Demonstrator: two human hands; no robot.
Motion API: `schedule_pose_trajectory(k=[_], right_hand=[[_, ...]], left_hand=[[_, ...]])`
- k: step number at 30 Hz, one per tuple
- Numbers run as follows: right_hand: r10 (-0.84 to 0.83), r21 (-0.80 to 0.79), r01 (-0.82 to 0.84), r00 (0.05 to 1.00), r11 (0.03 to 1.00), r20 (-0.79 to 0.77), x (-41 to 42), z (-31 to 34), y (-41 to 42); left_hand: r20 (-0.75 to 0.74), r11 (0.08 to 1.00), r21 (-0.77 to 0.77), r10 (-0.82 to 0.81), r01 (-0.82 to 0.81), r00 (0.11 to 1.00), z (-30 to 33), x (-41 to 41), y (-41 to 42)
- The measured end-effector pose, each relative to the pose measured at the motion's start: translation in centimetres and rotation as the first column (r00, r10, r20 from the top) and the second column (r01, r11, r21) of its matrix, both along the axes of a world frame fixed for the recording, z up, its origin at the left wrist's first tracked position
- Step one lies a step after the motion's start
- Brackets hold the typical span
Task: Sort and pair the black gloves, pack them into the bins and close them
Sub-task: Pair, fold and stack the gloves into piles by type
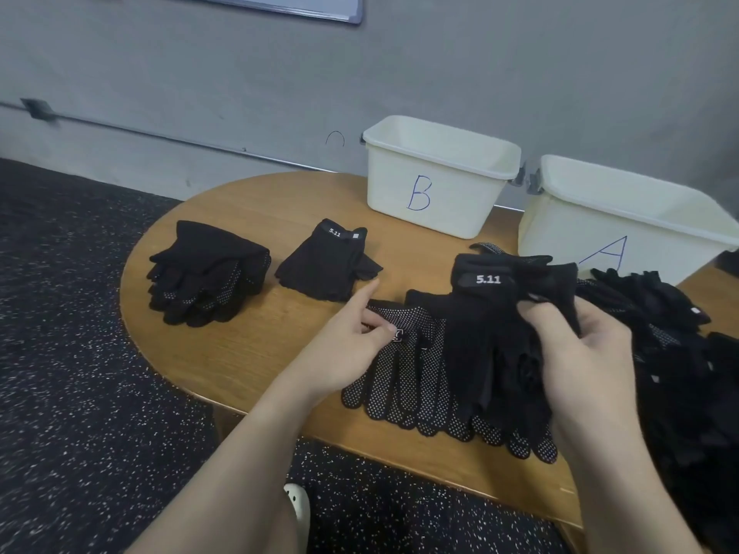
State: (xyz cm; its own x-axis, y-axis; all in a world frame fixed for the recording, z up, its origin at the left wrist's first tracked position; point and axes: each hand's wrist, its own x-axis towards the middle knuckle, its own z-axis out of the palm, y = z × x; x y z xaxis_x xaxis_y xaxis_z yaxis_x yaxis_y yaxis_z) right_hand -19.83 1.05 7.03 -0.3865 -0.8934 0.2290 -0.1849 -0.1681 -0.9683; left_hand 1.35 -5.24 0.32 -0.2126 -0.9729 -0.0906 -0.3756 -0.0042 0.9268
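Black fabric: gloves in four lots on the round wooden bench (248,353), all sorted lots outside the bins.
Right hand (580,345): fingers curled, pinching the cuff side of a 5.11 glove (492,313), held just above the bench with its fingertips hanging toward the person.
Left hand (352,337): thumb and a curled finger pinch the cuff of the dotted-palm gloves (420,377); forefinger stretched out toward the fingerless pair.
Key relation: dotted-palm gloves lie flat, long axis running from cuff at the left hand down to the near bench edge; the held glove overlaps their right side. Left hand is the nearer one to them.
Likely step: matching the held glove to a partner, judging by both hands on cuffs.
Sorted stack (208,273): full-finger gloves, far left.
Fingerless pair (328,265): 5.11 tag up, just beyond the left forefinger.
Unsorted heap (672,345): right of the right hand, running off the frame.
Bin B (436,177): white, open, behind the gloves; inside not visible.
Bin A (624,217): white, open, beside B, behind the heap.
Lids: none seen.
Obstruction: heap crowds the front of bin A; path to B is free.
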Motion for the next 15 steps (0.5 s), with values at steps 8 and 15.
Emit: schedule_pose_trajectory(k=[8, 15], right_hand=[[0.162, -0.051, -0.156, 0.974, 0.986, 0.161, -0.4, 0.4, 0.1], [0.223, 0.031, -0.241, 0.933, 0.970, 0.284, 1.1, -0.1, -0.4]], left_hand=[[0.172, 0.988, -0.122, -0.069, 0.091, 0.983, -0.1, -0.9, 1.1], [-0.085, 0.969, -0.240, 0.045, -0.064, 0.995, 0.4, -0.3, 2.0]])
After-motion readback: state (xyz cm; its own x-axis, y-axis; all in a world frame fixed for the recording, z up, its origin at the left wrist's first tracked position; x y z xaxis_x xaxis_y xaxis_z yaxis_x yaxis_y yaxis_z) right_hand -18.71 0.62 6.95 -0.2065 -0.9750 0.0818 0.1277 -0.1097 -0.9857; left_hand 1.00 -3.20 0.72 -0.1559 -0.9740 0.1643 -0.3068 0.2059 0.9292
